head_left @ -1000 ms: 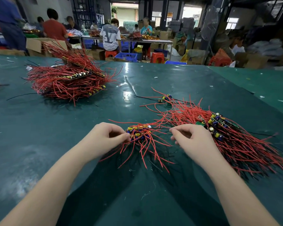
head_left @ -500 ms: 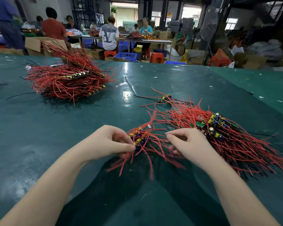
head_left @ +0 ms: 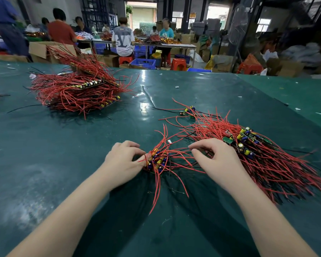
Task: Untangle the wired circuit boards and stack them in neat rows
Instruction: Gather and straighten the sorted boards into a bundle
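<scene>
Circuit boards sit between both hands; left hand pinches them, right hand grips wires.

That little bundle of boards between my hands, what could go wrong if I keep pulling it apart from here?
Its red wires run under your right hand toward the loose pile on the right, so a pull may drag more boards along. Your left hand pinches the small bundle at its components, so a hard tug could strain the solder joints. The long wires trailing toward you may snag again.
</scene>
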### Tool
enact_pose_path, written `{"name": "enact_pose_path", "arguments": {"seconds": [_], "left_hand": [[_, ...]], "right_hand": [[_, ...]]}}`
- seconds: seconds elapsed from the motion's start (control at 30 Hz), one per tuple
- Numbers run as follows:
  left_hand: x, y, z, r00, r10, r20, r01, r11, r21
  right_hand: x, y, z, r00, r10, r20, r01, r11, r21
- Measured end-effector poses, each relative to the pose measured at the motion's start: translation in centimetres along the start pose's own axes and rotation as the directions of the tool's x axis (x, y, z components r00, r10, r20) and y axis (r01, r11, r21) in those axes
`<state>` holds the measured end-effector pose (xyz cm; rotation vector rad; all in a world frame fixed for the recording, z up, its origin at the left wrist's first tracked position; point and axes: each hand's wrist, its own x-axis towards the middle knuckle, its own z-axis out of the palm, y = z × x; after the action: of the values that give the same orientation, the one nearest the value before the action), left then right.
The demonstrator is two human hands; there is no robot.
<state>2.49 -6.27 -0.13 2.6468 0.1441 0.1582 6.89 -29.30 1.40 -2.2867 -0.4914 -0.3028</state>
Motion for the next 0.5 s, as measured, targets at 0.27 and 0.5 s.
{"name": "enact_pose_path", "arguments": {"seconds": [0.27, 0.5], "left_hand": [[-0.4, 2.0, 0.7, 0.989, -0.146, -0.004, 0.120, 0.828, -0.547], [-0.6, 2.3, 1.1, 0.970, -0.225, 0.088, 0.203, 0.560, -0.803]], "right_hand": [[-0.2, -0.1, -0.1, 0.977, 0.088, 0.192, -0.032, 0.961, -0.274], [0.0, 0.3, 0.1, 0.972, 0.081, 0.223, -0.010, 0.953, -0.304]]}}
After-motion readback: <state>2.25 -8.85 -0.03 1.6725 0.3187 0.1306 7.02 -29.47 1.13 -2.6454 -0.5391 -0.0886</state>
